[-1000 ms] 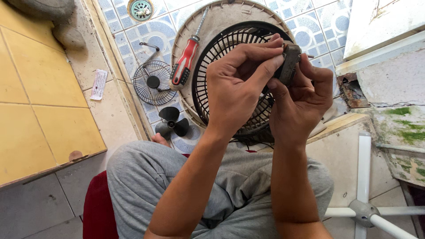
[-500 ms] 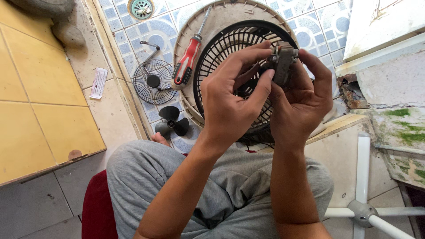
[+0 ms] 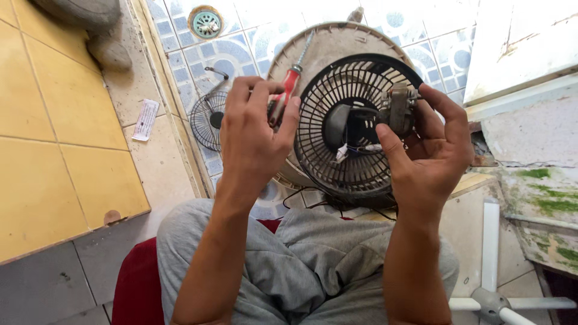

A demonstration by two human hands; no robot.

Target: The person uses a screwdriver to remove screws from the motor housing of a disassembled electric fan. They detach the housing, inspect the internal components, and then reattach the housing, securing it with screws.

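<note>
On the far left, on the tiled floor, a small paper slip (image 3: 145, 119) lies beside the yellow tiles, and next to it a small wire grille (image 3: 206, 120) rests flat, partly hidden by the person's arm. The left hand (image 3: 256, 135) has come away from the motor: half a second ago its fingers were together with the other hand around that part, and now it hangs free in the air, fingers loosely spread and holding nothing. Behind it the red screwdriver (image 3: 282, 99) lies on the pale round fan cover (image 3: 328, 45), a little hidden by the fingers. More to the right stands the black fan guard (image 3: 337, 162), tilted toward the person, with thin wires coming out near its centre. The small grey motor (image 3: 400, 108) is now kept only by the right hand (image 3: 430, 150), thumb below and fingers curled behind it, just in front of the guard's upper right part. So the two-handed work on the motor is paused, and one hand alone carries it. At the far right a white cross-shaped stand (image 3: 490, 295) lies on the floor.
</note>
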